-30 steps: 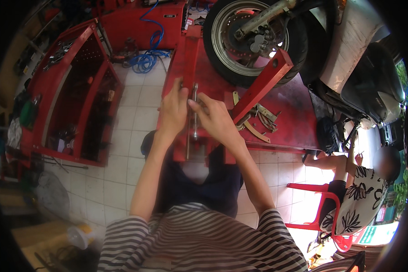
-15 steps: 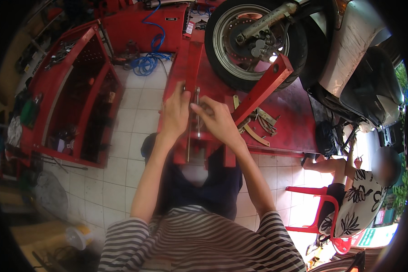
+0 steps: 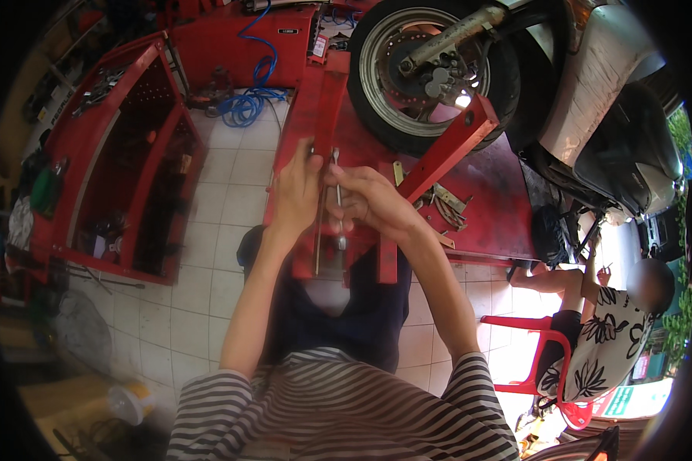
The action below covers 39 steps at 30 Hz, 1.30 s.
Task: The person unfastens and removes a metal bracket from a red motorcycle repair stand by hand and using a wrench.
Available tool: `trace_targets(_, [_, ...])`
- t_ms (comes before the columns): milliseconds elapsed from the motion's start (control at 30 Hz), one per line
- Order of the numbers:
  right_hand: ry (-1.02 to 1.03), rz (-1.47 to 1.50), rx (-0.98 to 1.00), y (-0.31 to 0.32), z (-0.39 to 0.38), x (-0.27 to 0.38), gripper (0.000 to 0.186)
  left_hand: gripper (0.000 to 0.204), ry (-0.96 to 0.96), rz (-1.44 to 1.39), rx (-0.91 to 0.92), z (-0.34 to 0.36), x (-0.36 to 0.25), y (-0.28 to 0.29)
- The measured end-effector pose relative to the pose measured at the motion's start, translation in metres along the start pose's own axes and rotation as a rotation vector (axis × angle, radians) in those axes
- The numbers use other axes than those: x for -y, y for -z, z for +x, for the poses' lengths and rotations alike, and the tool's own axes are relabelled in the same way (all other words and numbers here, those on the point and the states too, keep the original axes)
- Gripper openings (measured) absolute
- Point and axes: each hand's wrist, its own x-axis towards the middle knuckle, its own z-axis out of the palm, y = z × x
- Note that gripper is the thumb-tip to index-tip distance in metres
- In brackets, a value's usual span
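Observation:
My left hand (image 3: pixel 298 192) is closed at the left side of a red steel beam (image 3: pixel 334 96), its fingertips curled at the beam's edge; what they hold is hidden. Just right of it, my right hand (image 3: pixel 369 201) grips a long silver wrench (image 3: pixel 341 241) that lies lengthwise along the beam. A second red bar (image 3: pixel 446 150) slants up to the right. Beside that bar, several loose metal brackets (image 3: pixel 451 207) lie on the red platform (image 3: pixel 504 234).
A scooter's front wheel (image 3: pixel 367 92) stands beyond my hands. At left are a red cabinet (image 3: pixel 142 65) and a coiled blue hose (image 3: pixel 242 107) on the tiled floor. At right another person (image 3: pixel 596 346) sits on a red plastic chair (image 3: pixel 534 325).
My right hand has shifted slightly, its fingers now lower around the wrench, whose lower end has slid a little downward and right. My left hand has barely moved.

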Motion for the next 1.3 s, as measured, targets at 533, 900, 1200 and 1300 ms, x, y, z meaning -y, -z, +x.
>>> trace_targets(533, [0.488,-0.238,-0.378,-0.003,-0.010,-0.041,0.019,0.049,0.063,-0.112,0.065,0.000,0.009,0.001])
trace_targets(900, [0.427,-0.323,-0.382,0.009,-0.023,-0.059,0.020,0.051,0.060,-0.090,0.051,0.001,0.008,0.000])
trace_targets(1200, [0.271,-0.646,-0.597,0.000,-0.023,-0.051,0.025,0.055,0.051,-0.117,0.030,0.001,0.013,-0.002])
trace_targets(1300, [0.284,-0.742,-0.647,0.001,-0.019,-0.057,0.025,0.055,0.051,-0.105,0.030,0.003,0.010,0.000])
